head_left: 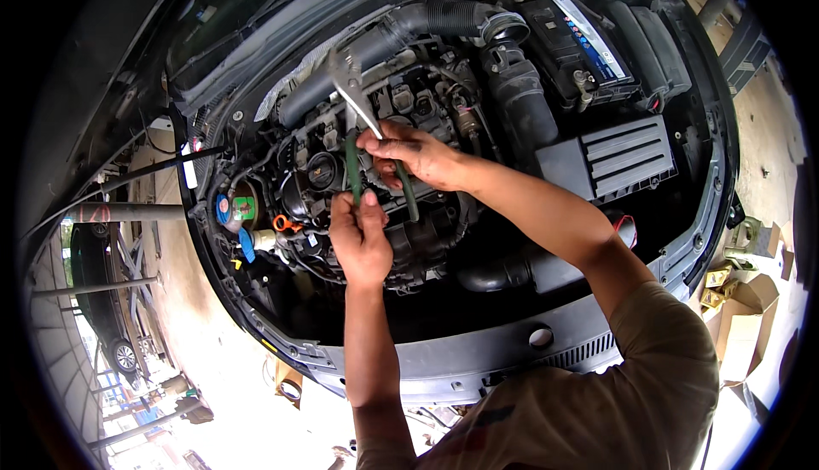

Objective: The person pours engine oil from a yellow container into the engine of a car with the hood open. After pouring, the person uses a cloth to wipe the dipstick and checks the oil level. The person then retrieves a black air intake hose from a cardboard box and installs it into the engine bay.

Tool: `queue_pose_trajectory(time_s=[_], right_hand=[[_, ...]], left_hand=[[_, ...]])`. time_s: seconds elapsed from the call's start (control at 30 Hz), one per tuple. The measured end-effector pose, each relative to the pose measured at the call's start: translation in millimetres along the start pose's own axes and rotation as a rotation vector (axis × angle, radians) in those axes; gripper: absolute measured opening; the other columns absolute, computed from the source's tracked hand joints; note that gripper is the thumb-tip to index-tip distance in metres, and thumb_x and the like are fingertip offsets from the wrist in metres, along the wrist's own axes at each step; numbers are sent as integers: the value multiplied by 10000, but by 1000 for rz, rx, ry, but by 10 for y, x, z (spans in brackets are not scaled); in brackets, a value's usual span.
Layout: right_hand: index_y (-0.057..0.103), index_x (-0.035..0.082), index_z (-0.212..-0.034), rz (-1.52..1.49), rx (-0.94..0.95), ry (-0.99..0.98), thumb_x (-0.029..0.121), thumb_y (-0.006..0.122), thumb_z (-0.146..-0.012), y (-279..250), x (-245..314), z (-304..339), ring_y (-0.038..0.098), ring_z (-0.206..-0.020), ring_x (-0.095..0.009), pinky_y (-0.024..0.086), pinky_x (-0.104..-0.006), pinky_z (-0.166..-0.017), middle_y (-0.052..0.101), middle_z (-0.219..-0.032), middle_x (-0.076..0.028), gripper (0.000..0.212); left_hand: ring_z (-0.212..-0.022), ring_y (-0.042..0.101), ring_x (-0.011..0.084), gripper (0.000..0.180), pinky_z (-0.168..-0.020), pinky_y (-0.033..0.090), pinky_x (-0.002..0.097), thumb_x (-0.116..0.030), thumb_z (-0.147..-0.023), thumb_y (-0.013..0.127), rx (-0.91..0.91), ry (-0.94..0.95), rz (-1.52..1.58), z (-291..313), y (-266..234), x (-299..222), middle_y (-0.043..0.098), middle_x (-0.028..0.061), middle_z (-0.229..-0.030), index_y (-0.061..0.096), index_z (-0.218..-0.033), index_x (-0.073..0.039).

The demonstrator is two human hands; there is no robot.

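Over the engine (409, 248) I hold a pair of adjustable pliers (357, 103) with green-coated handles, its metal jaws pointing up toward the far side. My left hand (362, 235) is closed round the lower end of the left handle. Higher up, my right hand (416, 154) grips the other handle just below the bare metal part, with the green end sticking out beneath the fingers. The jaws appear in front of a thick black hose (309, 95); whether they touch it I cannot tell. A black oil filler cap (323, 170) sits left of the pliers.
At the far right is the battery (567, 43), with a ribbed black air filter box (627, 159) nearer me. A blue reservoir cap (224, 209) and an orange dipstick ring (283, 224) lie to the left. The car's front edge (461, 359) runs before my body. Cardboard boxes (746, 325) stand at right.
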State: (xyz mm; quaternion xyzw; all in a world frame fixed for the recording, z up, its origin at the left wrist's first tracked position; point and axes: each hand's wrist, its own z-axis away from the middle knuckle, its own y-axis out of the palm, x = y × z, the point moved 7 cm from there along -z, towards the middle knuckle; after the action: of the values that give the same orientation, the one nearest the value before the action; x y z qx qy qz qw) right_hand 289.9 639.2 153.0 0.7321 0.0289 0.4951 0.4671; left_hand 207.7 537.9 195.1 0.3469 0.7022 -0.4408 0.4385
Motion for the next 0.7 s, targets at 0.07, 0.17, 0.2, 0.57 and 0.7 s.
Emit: queue_pose_trajectory(time_s=[0.07,0.17,0.2,0.57,0.7], right_hand=[[480,46,-1087,223,-31,12,370,612,-915,42,87,54,505,-716,-108,430,-269,-581,509,-839,-22,389],[486,77,-1066,371,-182,71,323,689,-869,-4,-53,51,534,-856,-109,450,-276,-695,544,-920,-24,375],[488,86,-1063,348,-230,148,299,713,-853,3,-129,96,537,-897,-110,452,-280,-732,556,-953,-27,374],[535,52,-1102,-365,-233,190,25,513,-757,-143,-184,-227,535,-702,-202,464,-345,-671,522,-808,-64,346],[585,84,-1072,-301,-235,105,186,527,-754,-343,69,-683,498,-710,-178,431,-340,-710,493,-773,-15,339]], left_hand=[[-556,426,66,217,-517,371,232,-198,-947,565,2,36,-128,26,69,31,487,-7,-631,497,-846,-19],[-551,534,188,201,-535,440,322,-168,-889,628,21,169,-326,139,243,-62,539,75,-649,495,-884,-17],[-543,512,166,206,-527,425,301,-167,-888,626,31,245,-385,201,307,-93,540,61,-652,481,-883,-20],[-665,460,110,225,-590,393,251,-224,-951,535,-95,84,-126,199,-128,711,501,39,-786,534,-970,0],[-649,468,63,252,-594,398,211,-271,-986,495,-67,-54,-100,232,-251,878,513,5,-724,522,-971,-21]])
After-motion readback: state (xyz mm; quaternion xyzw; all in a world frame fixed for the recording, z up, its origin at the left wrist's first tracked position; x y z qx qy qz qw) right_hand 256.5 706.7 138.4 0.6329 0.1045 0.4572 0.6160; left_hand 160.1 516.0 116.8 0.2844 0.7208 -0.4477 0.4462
